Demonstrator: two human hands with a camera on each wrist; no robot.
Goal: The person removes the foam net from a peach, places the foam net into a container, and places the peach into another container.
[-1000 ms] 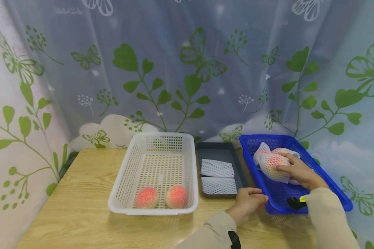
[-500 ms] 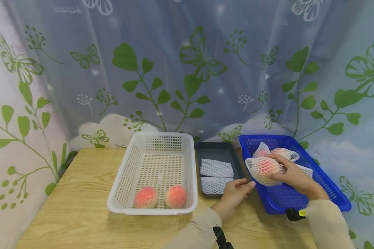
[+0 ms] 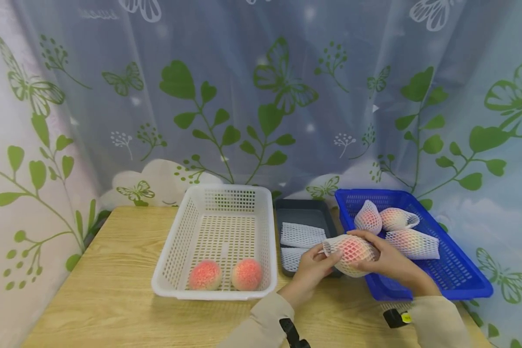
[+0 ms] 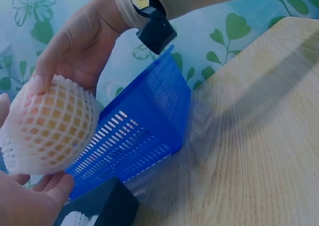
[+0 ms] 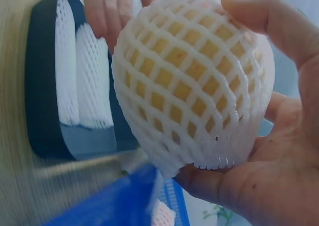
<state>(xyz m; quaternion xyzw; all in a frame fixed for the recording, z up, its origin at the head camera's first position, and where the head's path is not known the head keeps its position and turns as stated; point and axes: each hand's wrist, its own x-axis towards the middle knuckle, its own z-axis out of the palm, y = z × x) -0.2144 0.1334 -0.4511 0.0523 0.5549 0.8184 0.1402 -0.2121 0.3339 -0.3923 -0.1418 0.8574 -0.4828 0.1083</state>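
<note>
A peach in a white foam net [image 3: 352, 253] is held up over the front of the dark tray and the blue basket's left edge. My right hand [image 3: 391, 263] grips its right side, thumb and fingers spread round the net. At the left end, where the net gapes, my left hand [image 3: 309, 273] pinches the mesh between thumb and fingers. In the right wrist view the net [image 5: 189, 76] wraps the yellowish fruit closely. The left wrist view shows the netted peach [image 4: 55, 128] between both hands.
Three netted peaches, one of them the nearest [image 3: 411, 244], lie in the blue basket [image 3: 474, 287]. Two flat foam nets [image 3: 302, 234] lie in the dark tray [image 3: 304, 212]. Left of it, the white basket [image 3: 213, 295] holds two bare peaches [image 3: 246, 274]. A patterned curtain [image 3: 226, 121] hangs behind.
My right hand has lifted the netted peach out of the blue basket and moved it left. My left hand has left the basket's edge and taken hold of the net's end.
</note>
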